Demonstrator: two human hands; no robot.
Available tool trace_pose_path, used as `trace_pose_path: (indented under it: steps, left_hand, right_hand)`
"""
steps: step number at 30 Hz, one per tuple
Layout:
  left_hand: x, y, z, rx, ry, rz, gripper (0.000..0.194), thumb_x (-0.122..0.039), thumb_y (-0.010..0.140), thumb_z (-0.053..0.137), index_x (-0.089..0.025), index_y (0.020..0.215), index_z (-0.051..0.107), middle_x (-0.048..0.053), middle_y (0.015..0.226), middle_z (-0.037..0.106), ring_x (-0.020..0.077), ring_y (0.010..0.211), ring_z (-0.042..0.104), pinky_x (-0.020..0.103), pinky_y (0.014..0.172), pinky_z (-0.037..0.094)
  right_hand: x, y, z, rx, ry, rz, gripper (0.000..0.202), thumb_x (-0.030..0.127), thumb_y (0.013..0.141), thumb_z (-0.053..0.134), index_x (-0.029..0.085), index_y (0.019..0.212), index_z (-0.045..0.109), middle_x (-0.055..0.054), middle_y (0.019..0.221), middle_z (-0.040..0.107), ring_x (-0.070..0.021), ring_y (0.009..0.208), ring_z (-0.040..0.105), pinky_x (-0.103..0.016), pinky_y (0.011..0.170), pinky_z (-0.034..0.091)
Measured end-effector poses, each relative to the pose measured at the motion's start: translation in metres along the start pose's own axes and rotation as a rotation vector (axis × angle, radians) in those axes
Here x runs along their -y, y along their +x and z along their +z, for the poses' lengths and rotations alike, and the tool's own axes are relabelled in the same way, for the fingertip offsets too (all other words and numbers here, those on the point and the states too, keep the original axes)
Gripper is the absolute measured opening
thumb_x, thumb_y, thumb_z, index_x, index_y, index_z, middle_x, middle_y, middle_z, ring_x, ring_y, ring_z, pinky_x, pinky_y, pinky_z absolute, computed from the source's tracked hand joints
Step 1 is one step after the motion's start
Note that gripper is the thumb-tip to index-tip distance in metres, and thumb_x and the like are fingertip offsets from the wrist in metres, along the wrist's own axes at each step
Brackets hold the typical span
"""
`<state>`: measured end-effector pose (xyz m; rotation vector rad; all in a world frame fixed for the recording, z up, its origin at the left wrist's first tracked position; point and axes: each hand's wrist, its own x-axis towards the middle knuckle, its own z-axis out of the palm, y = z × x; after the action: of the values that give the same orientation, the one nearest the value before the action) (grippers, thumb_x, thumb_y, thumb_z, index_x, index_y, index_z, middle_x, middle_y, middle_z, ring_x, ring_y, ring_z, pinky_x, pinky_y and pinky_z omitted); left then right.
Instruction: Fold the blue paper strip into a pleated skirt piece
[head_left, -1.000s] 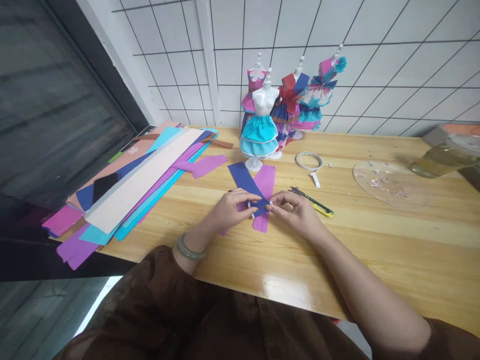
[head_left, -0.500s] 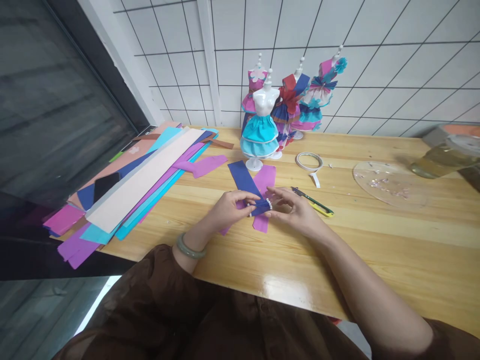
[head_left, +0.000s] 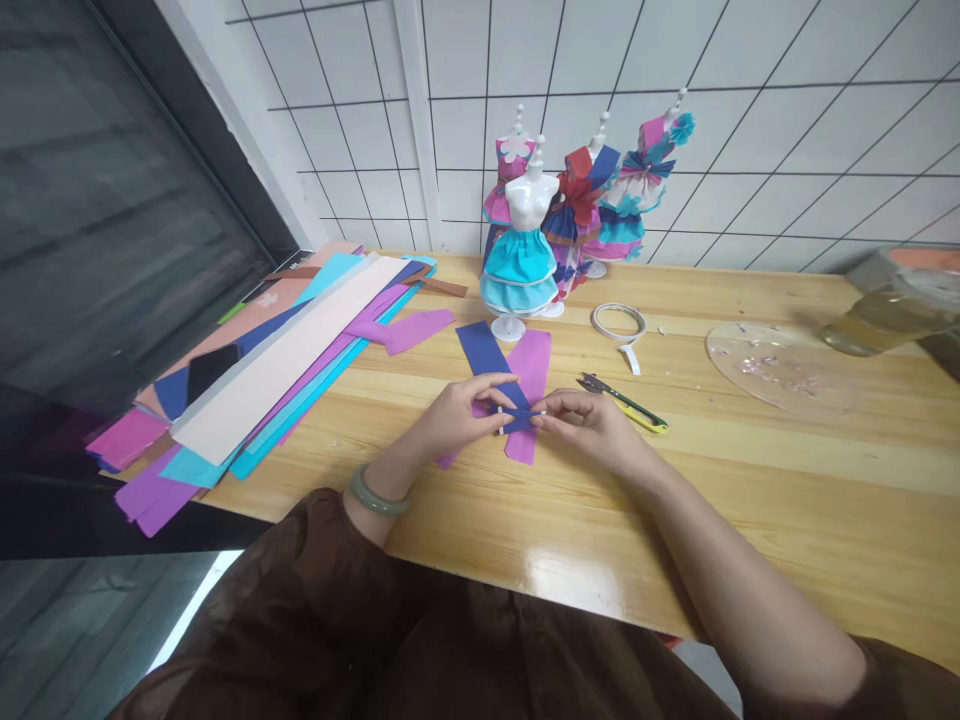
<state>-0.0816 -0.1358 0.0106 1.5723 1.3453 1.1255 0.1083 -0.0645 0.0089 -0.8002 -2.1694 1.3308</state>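
Between my hands is a small pleated dark blue piece (head_left: 520, 414) with white ends. My left hand (head_left: 471, 408) pinches its left end between thumb and fingertips, and my right hand (head_left: 576, 420) pinches the right end. Beneath them a dark blue strip (head_left: 481, 349) crosses purple strips (head_left: 534, 358) lying on the wooden table (head_left: 465, 500). Just behind stands a white mannequin (head_left: 531, 200) in a turquoise tiered skirt (head_left: 519, 272).
Coloured sheets (head_left: 292, 360) and a dark phone (head_left: 212, 372) lie at left. Dressed mannequins (head_left: 579, 205) stand at the back. A tape roll (head_left: 618, 322), snips (head_left: 600, 388), a yellow cutter (head_left: 641, 415), a clear plate (head_left: 780, 368) and a jar (head_left: 870, 320) are to the right.
My right fingers have closed on the right end of the blue piece. Its fanned white-edged end is now pinched flat. My left hand keeps its hold.
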Motion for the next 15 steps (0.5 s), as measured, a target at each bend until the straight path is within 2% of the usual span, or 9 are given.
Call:
trace_pose_path:
  steps: [5,9,11,15]
  left_hand:
    - [0.0028,0.0021,-0.0031,0.032,-0.228,-0.084,0.058,-0.019,0.070,0.061,-0.016,0.124,0.040,0.011,0.100,0.062,0.0120,0.073,0.058,0.029,0.069,0.049]
    - [0.0064,0.0040,-0.0035,0.047,-0.341,-0.144,0.065,-0.015,0.064,0.067,-0.015,0.124,0.041,0.009,0.099,0.058,0.0111,0.077,0.056,0.028,0.070,0.048]
    - [0.0083,0.0043,-0.0030,0.070,-0.346,-0.179,0.060,-0.016,0.063,0.068,-0.014,0.119,0.046,0.006,0.093,0.057,0.0101,0.077,0.055,0.026,0.070,0.048]
    - [0.0102,0.0042,-0.0029,0.116,-0.297,-0.196,0.035,-0.021,0.067,0.066,-0.011,0.099,0.058,0.003,0.076,0.057,0.0086,0.070,0.055,0.024,0.066,0.046]
  right_hand:
    - [0.0061,-0.0007,-0.0024,-0.027,-0.010,0.027,0.026,0.040,0.074,0.057,0.016,0.079,0.064,-0.006,0.081,0.065,-0.0164,0.073,0.059,-0.028,0.067,0.047]
    - [0.0089,-0.0009,-0.0032,-0.033,-0.038,0.013,0.026,0.040,0.074,0.056,0.015,0.077,0.064,-0.007,0.080,0.065,-0.0157,0.072,0.057,-0.027,0.065,0.046]
    - [0.0087,-0.0009,-0.0032,-0.038,-0.048,0.004,0.026,0.039,0.075,0.056,0.015,0.076,0.064,-0.007,0.079,0.064,-0.0155,0.071,0.057,-0.027,0.065,0.046]
    - [0.0077,-0.0014,-0.0027,-0.036,-0.046,-0.011,0.025,0.038,0.075,0.056,0.015,0.076,0.064,-0.007,0.080,0.064,-0.0159,0.072,0.057,-0.027,0.066,0.046]
